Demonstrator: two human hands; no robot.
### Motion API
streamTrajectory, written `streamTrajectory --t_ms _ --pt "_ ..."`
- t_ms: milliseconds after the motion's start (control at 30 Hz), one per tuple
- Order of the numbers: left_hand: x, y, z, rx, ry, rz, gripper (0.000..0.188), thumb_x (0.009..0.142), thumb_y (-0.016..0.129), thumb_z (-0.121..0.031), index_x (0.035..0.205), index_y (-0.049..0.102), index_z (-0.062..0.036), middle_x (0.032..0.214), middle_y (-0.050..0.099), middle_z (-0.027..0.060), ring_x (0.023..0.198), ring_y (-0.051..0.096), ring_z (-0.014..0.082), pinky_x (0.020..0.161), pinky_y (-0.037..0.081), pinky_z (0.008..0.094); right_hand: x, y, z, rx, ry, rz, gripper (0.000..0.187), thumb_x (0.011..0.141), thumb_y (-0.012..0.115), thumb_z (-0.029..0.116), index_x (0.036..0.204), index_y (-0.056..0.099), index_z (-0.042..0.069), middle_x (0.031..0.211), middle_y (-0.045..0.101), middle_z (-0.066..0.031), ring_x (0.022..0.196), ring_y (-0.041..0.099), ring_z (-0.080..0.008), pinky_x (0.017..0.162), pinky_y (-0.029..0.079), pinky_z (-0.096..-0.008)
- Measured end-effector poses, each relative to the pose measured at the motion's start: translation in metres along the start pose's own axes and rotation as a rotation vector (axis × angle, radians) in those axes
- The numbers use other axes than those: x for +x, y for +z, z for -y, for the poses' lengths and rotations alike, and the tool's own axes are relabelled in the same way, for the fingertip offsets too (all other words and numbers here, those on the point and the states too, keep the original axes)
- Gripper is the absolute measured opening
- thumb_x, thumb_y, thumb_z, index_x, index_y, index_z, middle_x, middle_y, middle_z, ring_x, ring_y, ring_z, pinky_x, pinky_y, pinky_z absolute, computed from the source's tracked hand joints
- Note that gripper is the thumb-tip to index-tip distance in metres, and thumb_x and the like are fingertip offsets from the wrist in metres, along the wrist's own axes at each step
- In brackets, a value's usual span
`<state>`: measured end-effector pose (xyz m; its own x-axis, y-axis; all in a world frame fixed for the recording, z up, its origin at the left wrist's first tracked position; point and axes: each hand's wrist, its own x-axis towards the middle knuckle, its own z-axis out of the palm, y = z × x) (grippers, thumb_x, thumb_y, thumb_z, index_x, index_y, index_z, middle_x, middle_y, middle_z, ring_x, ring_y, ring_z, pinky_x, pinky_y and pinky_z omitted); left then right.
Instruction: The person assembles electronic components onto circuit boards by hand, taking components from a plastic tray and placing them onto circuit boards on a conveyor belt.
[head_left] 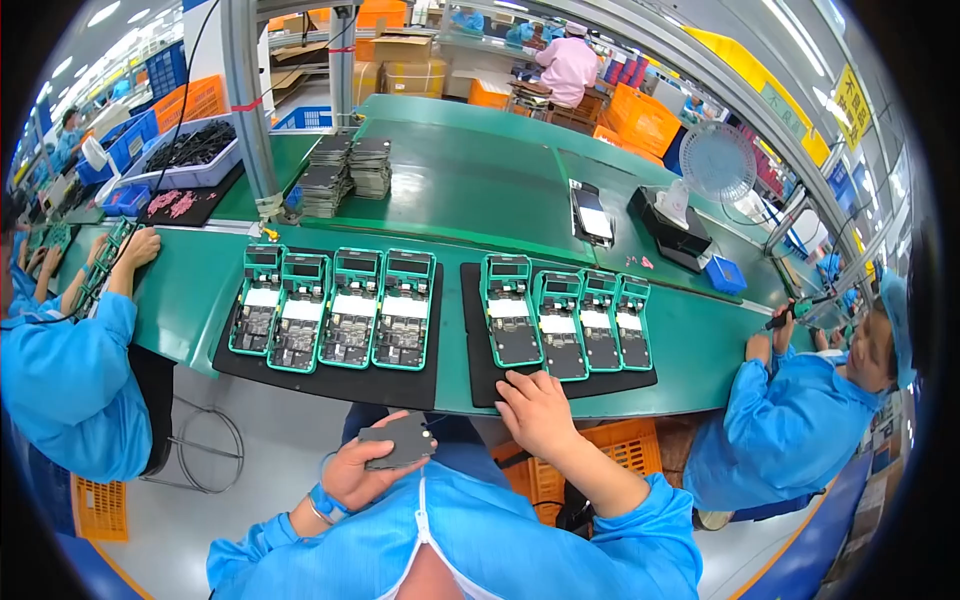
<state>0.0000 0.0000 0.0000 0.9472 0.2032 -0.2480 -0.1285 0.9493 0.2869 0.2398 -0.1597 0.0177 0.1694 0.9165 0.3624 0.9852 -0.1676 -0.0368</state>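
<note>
Four teal-framed units (350,310) in row on L blk mat (400,388), approx 9 o'clock; stacks of flat gray pcs (370,170) beyond, btwn 10 & 11. L hand (345,472), 7 o'clock, thumb & fingers closed on dk gray plate (400,440), held this side of green bench (450,190). R hand (537,408), 5 o'clock, open, fingers spread at near edge of R blk mat (479,360); can't tell if tips touch mat. Four more units (512,330) on same mat, 3 o'clock. Blk tissue box (668,232), 2 o'clock.
</note>
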Motion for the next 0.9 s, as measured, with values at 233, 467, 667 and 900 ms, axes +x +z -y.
streamTrajectory --t_ms 233,467,667,900 --pt "-0.002 0.002 0.01 0.019 -0.023 0.049 0.058 0.086 0.05 0.001 0.14 0.03 -0.0003 0.135 0.042 0.023 0.127 0.04 0.044 0.109 0.031 0.0528 0.085 0.025 0.018 -0.115 -0.151 -0.128 0.034 0.075 0.067 0.018 0.107 0.061 0.006 0.115 0.056 -0.009 0.116 0.046 -0.0301 0.101 0.034 -0.0457" --pt "-0.018 0.007 0.008 0.058 0.043 0.017 0.06 0.086 0.051 0.001 0.141 0.028 0.0 0.136 0.041 0.0217 0.127 0.041 0.0431 0.108 0.033 0.0517 0.115 0.055 -0.011 -0.299 -0.092 0.043 0.015 0.079 0.058 0.016 0.085 0.067 0.005 0.1 0.061 -0.0077 0.116 0.048 -0.0303 0.106 0.028 -0.0502" --pt "-0.024 0.016 0.006 0.078 0.02 0.018 0.061 0.087 0.051 0.0 0.143 0.026 -0.0009 0.137 0.041 0.0215 0.127 0.041 0.042 0.109 0.034 0.0502 0.097 0.047 -0.018 -0.266 -0.065 -0.033 0.018 0.078 0.052 0.011 0.08 0.067 0.002 0.095 0.061 -0.0103 0.109 0.05 -0.032 0.109 0.025 -0.0534" --pt "-0.029 0.001 0.009 0.014 0.015 0.052 0.058 0.088 0.051 0.0 0.141 0.029 -0.0004 0.136 0.042 0.0209 0.126 0.042 0.042 0.11 0.034 0.0494 0.049 0.024 -0.08 -0.395 0.057 -0.022 0.016 0.077 0.053 0.011 0.082 0.066 0.004 0.101 0.062 -0.0069 0.108 0.051 -0.0293 0.107 0.027 -0.0506"
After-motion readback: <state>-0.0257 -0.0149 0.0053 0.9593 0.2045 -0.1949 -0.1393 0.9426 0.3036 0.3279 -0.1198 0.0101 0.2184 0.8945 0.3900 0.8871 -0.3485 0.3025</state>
